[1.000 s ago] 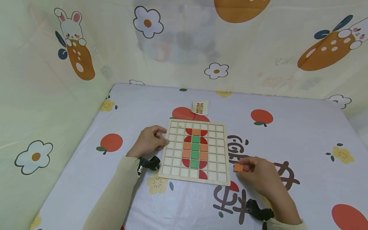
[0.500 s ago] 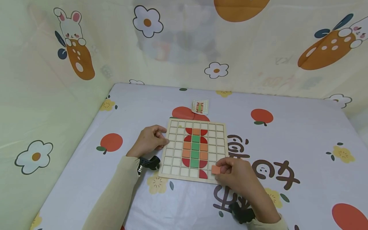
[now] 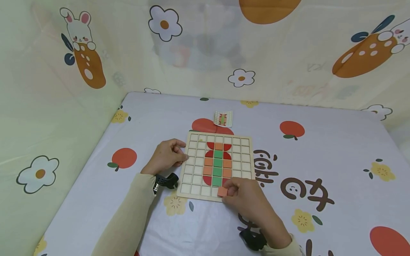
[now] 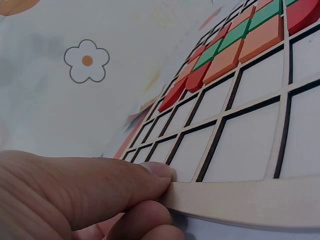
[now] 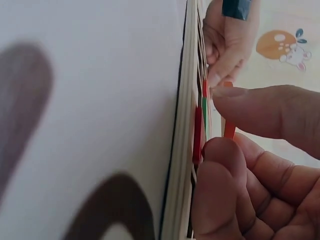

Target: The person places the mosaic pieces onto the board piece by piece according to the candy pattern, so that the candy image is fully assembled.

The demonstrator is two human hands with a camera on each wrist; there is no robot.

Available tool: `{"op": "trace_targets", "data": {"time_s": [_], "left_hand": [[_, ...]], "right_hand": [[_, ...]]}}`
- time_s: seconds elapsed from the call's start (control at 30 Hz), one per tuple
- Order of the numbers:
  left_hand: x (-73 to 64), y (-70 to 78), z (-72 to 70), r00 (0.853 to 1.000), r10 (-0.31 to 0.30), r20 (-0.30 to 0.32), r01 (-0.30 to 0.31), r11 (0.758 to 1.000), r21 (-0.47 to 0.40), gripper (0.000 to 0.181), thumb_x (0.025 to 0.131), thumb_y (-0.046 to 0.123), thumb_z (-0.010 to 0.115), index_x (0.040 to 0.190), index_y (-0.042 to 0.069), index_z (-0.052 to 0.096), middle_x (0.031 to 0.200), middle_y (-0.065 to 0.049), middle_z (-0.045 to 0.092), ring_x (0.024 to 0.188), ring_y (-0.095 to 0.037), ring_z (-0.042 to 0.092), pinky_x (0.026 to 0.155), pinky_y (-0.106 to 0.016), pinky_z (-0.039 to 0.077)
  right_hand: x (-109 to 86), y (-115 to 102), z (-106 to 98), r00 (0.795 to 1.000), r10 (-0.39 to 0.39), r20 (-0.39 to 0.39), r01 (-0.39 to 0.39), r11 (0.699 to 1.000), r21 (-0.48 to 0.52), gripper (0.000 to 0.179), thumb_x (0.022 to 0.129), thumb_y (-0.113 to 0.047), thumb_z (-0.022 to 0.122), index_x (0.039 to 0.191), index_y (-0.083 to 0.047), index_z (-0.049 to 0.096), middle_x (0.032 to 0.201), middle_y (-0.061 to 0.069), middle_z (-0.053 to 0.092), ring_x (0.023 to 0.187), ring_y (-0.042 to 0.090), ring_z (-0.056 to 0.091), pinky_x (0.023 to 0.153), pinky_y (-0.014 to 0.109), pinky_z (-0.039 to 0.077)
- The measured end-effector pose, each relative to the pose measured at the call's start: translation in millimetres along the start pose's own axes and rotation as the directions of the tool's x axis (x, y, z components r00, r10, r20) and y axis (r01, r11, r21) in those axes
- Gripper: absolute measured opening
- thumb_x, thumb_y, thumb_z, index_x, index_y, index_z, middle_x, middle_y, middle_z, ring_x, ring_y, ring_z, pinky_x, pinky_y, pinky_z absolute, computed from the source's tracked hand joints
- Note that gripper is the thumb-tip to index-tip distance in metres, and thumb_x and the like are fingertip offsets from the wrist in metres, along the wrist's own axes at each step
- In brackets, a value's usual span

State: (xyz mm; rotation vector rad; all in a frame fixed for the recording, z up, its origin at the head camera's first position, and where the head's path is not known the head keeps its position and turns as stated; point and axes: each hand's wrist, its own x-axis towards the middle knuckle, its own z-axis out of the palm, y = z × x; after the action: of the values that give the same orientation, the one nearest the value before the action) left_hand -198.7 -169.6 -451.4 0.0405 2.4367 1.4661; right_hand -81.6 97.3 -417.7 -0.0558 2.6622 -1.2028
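My left hand [image 3: 164,154] holds the left rim of a wooden grid board [image 3: 237,156]. In the left wrist view its thumb [image 4: 145,175] lies on the rim with curled fingers below. Between thumb and fingertips, my right hand [image 3: 250,197] pinches an orange square tile [image 3: 222,192] over the board's near row. The right wrist view shows this orange tile [image 5: 230,127] edge-on, just above the board. Set in the grid are a column of green tiles [image 3: 217,163], orange squares [image 3: 208,162] and red curved tiles [image 3: 207,180]. The right hand and its tile cover the near-row red piece.
A small pattern card [image 3: 223,119] with a similar red, orange and green design lies beyond the board's far edge. Printed cloth [image 3: 307,153] covers the table, and a patterned curtain [image 3: 198,53] stands behind it. Black cameras [image 3: 167,181] sit on both wrists.
My right hand has carried the orange tile left, from beside the board to above its near row, over the red piece there. The left hand and board have stayed put.
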Motion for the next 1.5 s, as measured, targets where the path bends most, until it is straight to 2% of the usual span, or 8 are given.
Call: {"op": "trace_targets", "data": {"time_s": [0.2, 0.47, 1.5], "left_hand": [[-0.5, -0.1, 0.3, 1.000, -0.004, -0.001, 0.004, 1.000, -0.006, 0.042, 0.089, 0.009, 0.082, 0.127, 0.003, 0.065, 0.087, -0.007, 0.069, 0.065, -0.015, 0.063, 0.062, -0.026, 0.053], [0.0, -0.1, 0.7, 1.000, 0.002, -0.001, -0.002, 1.000, -0.001, 0.041, 0.089, 0.010, 0.082, 0.126, 0.004, 0.065, 0.086, -0.007, 0.069, 0.065, -0.016, 0.063, 0.062, -0.027, 0.053], [0.7, -0.2, -0.3, 1.000, -0.005, 0.002, 0.005, 1.000, -0.018, 0.040, 0.089, 0.009, 0.082, 0.125, 0.004, 0.065, 0.086, -0.007, 0.068, 0.064, -0.015, 0.063, 0.062, -0.026, 0.054]], "right_hand": [[1.9, -3, 6, 0.998, -0.065, -0.002, 0.065, 0.997, -0.035, 0.019, 0.075, 0.004, 0.083, 0.087, -0.010, 0.078, 0.065, -0.006, 0.057, 0.063, 0.011, 0.052, 0.057, 0.025, 0.043], [3.4, -6, 9, 0.996, -0.093, 0.012, 0.093, 0.994, -0.061, 0.018, 0.076, 0.004, 0.084, 0.086, -0.011, 0.078, 0.064, -0.006, 0.054, 0.063, 0.012, 0.050, 0.057, 0.026, 0.041], [7.2, -5, 12, 0.996, -0.087, 0.022, 0.089, 0.993, -0.072, 0.020, 0.076, 0.002, 0.086, 0.089, -0.011, 0.079, 0.065, -0.006, 0.054, 0.063, 0.012, 0.050, 0.058, 0.027, 0.040]]}}
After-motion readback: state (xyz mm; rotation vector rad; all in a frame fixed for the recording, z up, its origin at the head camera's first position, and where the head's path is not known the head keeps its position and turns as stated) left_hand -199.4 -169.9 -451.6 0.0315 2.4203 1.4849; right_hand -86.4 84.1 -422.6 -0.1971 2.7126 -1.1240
